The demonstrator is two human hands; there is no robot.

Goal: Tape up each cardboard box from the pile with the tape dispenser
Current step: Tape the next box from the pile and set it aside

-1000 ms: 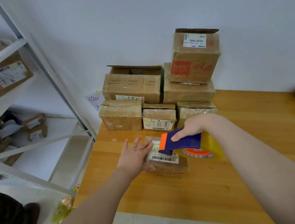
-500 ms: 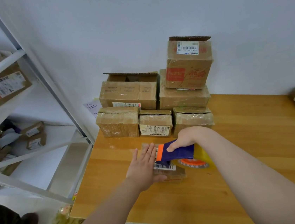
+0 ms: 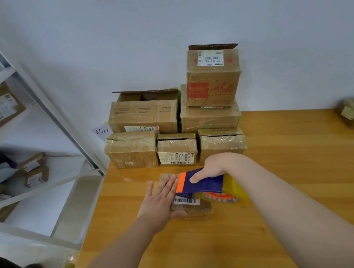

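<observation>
small box at frame centre is pinned flat by open left hand; tape dispenser, clenched in right hand, is being run over it; next, tape likely needs cutting.

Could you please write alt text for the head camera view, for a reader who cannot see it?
A left hand presses flat on a small cardboard box on a wooden table while the right hand holds a tape dispenser on it. A pile of boxes stands behind, against the wall.
</observation>
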